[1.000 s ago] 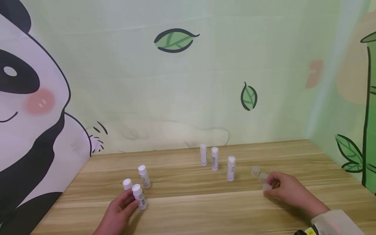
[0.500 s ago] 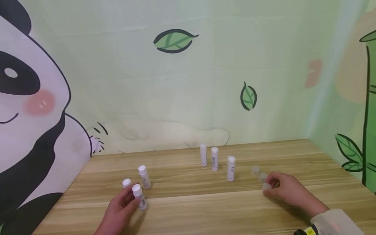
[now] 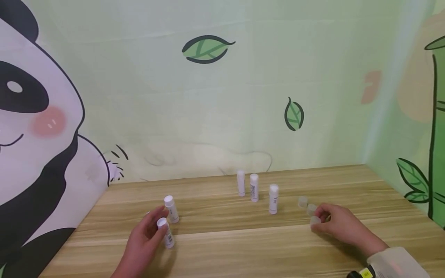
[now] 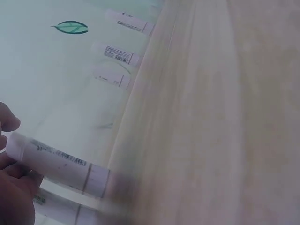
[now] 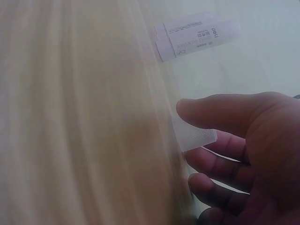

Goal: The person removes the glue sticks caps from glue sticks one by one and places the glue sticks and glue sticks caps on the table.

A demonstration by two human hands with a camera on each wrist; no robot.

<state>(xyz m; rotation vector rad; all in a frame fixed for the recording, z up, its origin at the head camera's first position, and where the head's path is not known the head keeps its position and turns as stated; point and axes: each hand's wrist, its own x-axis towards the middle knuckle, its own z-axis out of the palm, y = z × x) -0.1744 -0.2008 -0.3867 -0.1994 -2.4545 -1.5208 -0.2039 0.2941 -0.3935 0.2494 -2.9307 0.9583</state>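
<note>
In the head view, my left hand (image 3: 144,235) is by the left group of white glue sticks. Its thumb is at the front glue stick (image 3: 166,233), and its forefinger reaches to another glue stick (image 3: 172,210) behind. That hand hides nearly all of a third one. In the left wrist view, the nearest glue stick (image 4: 61,164) is beside my fingers, which do not visibly close round it. Over on the right, my right hand (image 3: 338,224) pinches a small clear cap (image 3: 315,221) between thumb and fingers, low at the table; the right wrist view shows the cap's ridged side (image 5: 197,138).
Two more clear caps, a middle one (image 3: 311,210) and a far one (image 3: 303,201), lie in a row beyond the right hand. Three upright glue sticks stand mid-table: left (image 3: 241,183), middle (image 3: 254,188), right (image 3: 273,199). A printed cloth wall (image 3: 215,123) backs the wooden table (image 3: 236,251).
My left forefinger has moved to the right and up, from between the front sticks toward the rear one, and the hand now covers the third stick. The right hand stays still.
</note>
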